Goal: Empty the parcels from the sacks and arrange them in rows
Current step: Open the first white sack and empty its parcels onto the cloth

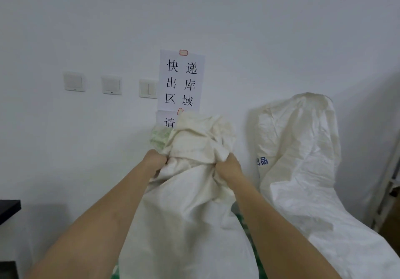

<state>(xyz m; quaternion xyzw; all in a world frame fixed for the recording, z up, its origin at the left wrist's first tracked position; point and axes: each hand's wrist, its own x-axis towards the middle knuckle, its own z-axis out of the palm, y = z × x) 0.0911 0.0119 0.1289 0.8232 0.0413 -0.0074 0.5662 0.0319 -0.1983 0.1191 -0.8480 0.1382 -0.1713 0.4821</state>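
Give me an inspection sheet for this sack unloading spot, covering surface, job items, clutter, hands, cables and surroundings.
Surface: floor not in view; nothing seen.
Job's things: held sack, white woven, bunched at its top; second sack stands to its right against the wall, with blue print. No parcels visible.
Clutter: dark furniture edge at far left.
Hands: left hand and right hand both grip the held sack's gathered top.
Cables: nothing seen.
Surroundings: white wall with three light switches and a paper sign in Chinese characters, with a second sheet below it partly hidden by the sack.
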